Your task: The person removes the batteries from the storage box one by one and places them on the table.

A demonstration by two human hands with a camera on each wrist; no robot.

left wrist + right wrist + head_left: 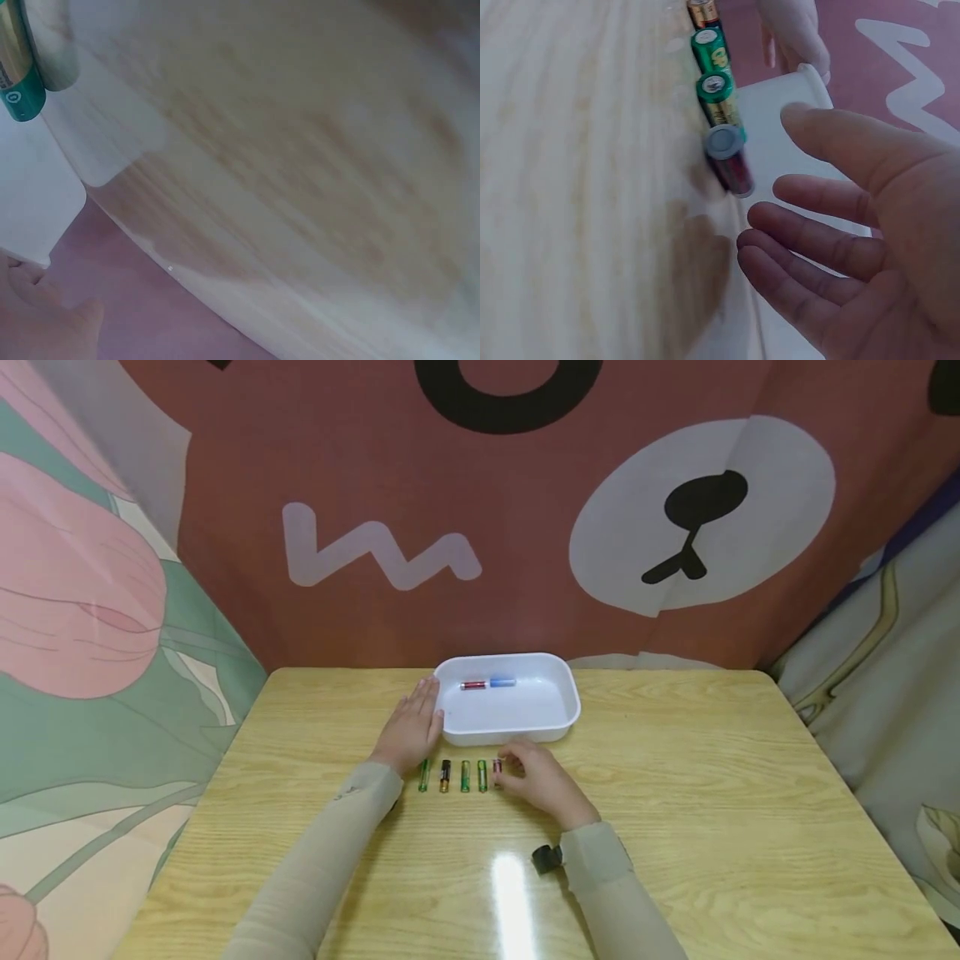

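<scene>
While the left edge of the wooden surface (675,760) slants beside a flower-printed cloth (82,577), its back edge runs straight along a red-brown cloth (525,585), and its right edge slants beside a grey printed cloth (900,635). A wide stretch of wood lies between the left edge and the left sleeve (322,852), a wider one between the right hand (543,777) and the right edge.

The left hand (408,727) lies with straight fingers against the left wall of the white tray (517,735). Just in front of the tray, five batteries lie in a row, their ends toward the front of the surface: a green battery (423,775) near the left wrist, a black-and-copper battery (445,776), a second green battery (465,776), a third green battery (482,776) and, at the right end, a red battery (733,169). The right hand is beside this last one, thumb and fingers apart; whether a fingertip touches it I cannot tell.

The tray sits near the middle of the back edge. Inside, toward its back left corner, lie a dark red battery (473,686) and, just right of it, a blue battery (503,682).
</scene>
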